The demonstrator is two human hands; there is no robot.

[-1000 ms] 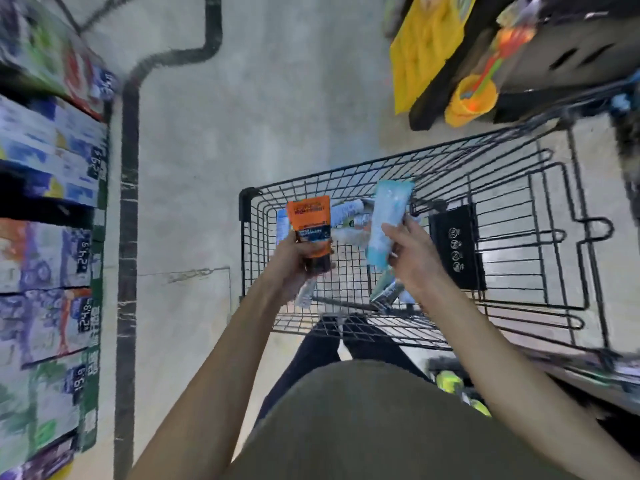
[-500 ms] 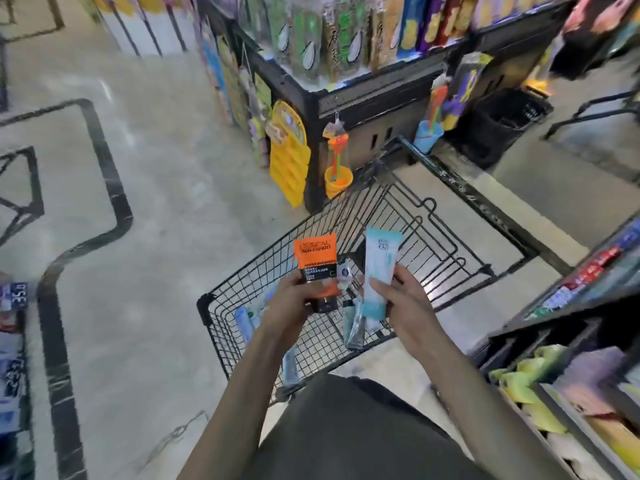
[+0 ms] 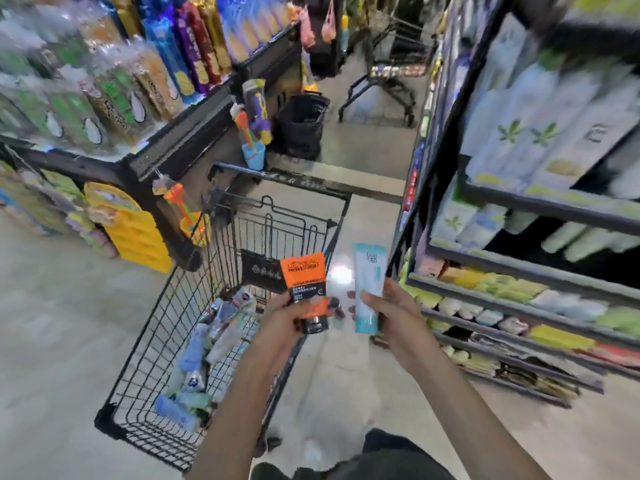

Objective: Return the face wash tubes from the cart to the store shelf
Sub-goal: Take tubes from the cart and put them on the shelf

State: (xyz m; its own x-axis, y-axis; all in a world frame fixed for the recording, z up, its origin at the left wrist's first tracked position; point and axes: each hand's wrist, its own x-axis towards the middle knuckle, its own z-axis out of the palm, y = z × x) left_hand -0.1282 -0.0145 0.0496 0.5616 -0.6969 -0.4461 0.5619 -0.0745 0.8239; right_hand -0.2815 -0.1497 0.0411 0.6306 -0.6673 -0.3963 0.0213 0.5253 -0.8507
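Both hands have lifted clear of the cart as the view swings right toward the store shelf. Left hand grips an orange face wash tube, cap down; right hand grips a pale blue tube, both upright just right of the cart. More tubes lie in the cart. Carrying step seems underway; next likely calls for finding each tube's matching row on the blurred shelf.

Cart front-left w/ tubes inside; shelf on right; basket ahead.
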